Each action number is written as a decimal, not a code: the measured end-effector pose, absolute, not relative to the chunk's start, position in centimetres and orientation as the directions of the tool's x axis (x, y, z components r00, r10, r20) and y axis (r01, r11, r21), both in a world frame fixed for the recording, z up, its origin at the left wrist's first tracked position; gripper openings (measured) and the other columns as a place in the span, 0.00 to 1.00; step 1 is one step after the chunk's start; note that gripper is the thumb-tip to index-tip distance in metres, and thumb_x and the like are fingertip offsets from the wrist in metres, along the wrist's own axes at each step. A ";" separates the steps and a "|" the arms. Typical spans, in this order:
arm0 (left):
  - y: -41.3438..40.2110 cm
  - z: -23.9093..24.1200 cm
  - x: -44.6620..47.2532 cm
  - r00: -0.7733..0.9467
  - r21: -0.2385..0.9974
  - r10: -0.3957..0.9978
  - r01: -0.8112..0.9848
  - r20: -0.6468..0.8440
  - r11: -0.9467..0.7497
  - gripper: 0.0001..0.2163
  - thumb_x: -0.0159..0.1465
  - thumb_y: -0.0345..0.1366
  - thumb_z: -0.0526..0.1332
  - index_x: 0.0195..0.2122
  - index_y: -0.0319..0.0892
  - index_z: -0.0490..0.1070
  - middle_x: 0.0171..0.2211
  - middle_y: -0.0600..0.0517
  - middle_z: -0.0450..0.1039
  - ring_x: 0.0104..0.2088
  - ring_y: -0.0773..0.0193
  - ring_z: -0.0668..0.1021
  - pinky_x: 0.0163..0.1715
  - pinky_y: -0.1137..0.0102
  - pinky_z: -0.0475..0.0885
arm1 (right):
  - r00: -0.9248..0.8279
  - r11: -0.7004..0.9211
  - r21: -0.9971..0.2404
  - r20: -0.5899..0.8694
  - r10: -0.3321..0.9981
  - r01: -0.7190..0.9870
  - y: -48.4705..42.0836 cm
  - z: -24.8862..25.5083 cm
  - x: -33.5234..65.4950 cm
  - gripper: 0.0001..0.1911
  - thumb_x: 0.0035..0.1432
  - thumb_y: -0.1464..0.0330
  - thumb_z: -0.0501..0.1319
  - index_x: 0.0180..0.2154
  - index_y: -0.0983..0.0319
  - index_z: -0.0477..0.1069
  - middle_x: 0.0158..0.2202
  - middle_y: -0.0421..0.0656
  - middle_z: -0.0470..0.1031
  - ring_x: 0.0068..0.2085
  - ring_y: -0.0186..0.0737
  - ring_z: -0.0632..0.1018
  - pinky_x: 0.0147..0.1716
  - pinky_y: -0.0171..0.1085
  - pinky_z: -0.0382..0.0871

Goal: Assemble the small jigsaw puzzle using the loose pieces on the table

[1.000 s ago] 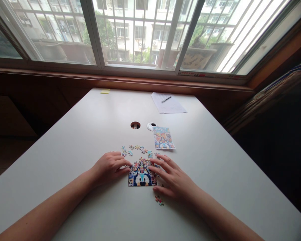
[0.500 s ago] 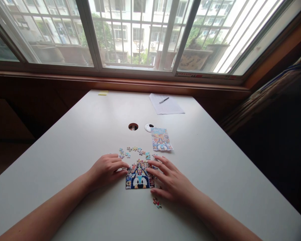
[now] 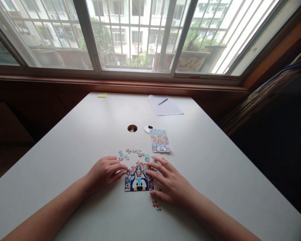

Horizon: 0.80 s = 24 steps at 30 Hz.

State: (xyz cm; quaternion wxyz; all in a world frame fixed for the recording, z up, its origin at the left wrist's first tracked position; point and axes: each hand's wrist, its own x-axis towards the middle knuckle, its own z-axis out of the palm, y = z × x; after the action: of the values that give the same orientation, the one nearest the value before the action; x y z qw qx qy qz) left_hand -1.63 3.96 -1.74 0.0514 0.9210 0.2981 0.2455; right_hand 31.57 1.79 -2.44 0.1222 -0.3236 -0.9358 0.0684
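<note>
A partly assembled jigsaw puzzle (image 3: 139, 184) showing a blue cartoon dog's face lies flat on the white table. At its upper left edge, my left hand (image 3: 107, 172) has thumb and forefinger drawn together on a small puzzle piece, mostly hidden by the fingertips. My right hand (image 3: 169, 180) rests open over the puzzle's right side, fingers spread and fingertips touching it. Loose puzzle pieces (image 3: 139, 153) lie in an arc beyond the puzzle. Some others (image 3: 156, 205) sit nearer me, below my right thumb, and a few are partly covered by my right hand.
A picture sheet (image 3: 161, 140) with the same dog lies beyond my right hand. Further back are paper sheets (image 3: 174, 108) with a pen (image 3: 163, 101), a round cable hole (image 3: 132, 128), a round cover (image 3: 147, 129) and a yellow sticky note (image 3: 102, 95). Barred windows stand behind the table.
The whole view has shifted slightly, with the table sitting a little lower in the picture. Both hands keep nearly the same places at the puzzle.
</note>
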 end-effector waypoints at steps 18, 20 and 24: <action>4.3 -1.6 -2.5 0.688 0.199 0.563 0.537 0.459 -0.819 0.08 0.71 0.30 0.57 0.44 0.43 0.76 0.25 0.53 0.73 0.26 0.65 0.69 0.28 0.70 0.64 | -0.762 0.776 -0.219 0.161 0.627 0.592 1.7 -2.6 31.8 0.31 0.66 0.50 0.59 0.65 0.56 0.65 0.69 0.46 0.62 0.71 0.59 0.57 0.68 0.63 0.56; 4.3 -1.6 -2.5 0.688 0.197 0.561 0.537 0.461 -0.820 0.08 0.71 0.30 0.57 0.44 0.43 0.76 0.25 0.53 0.73 0.26 0.65 0.69 0.28 0.70 0.63 | -0.760 0.773 -0.217 0.156 0.631 0.596 1.7 -2.5 31.8 0.31 0.66 0.50 0.59 0.65 0.56 0.65 0.69 0.45 0.62 0.71 0.59 0.57 0.68 0.63 0.55; 4.3 -1.7 -2.7 0.690 0.188 0.547 0.528 0.474 -0.828 0.08 0.70 0.30 0.58 0.44 0.43 0.76 0.24 0.54 0.71 0.25 0.66 0.68 0.28 0.69 0.63 | -0.753 0.766 -0.218 0.156 0.639 0.605 1.7 -2.5 31.8 0.32 0.65 0.49 0.59 0.65 0.55 0.64 0.70 0.44 0.61 0.71 0.58 0.56 0.68 0.63 0.54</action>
State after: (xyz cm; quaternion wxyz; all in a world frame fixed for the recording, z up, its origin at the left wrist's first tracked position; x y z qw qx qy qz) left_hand -2.73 4.33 -1.66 0.0184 0.9190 0.2924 0.2639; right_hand 31.83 1.72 -2.53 0.1115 -0.3334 -0.9330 0.0772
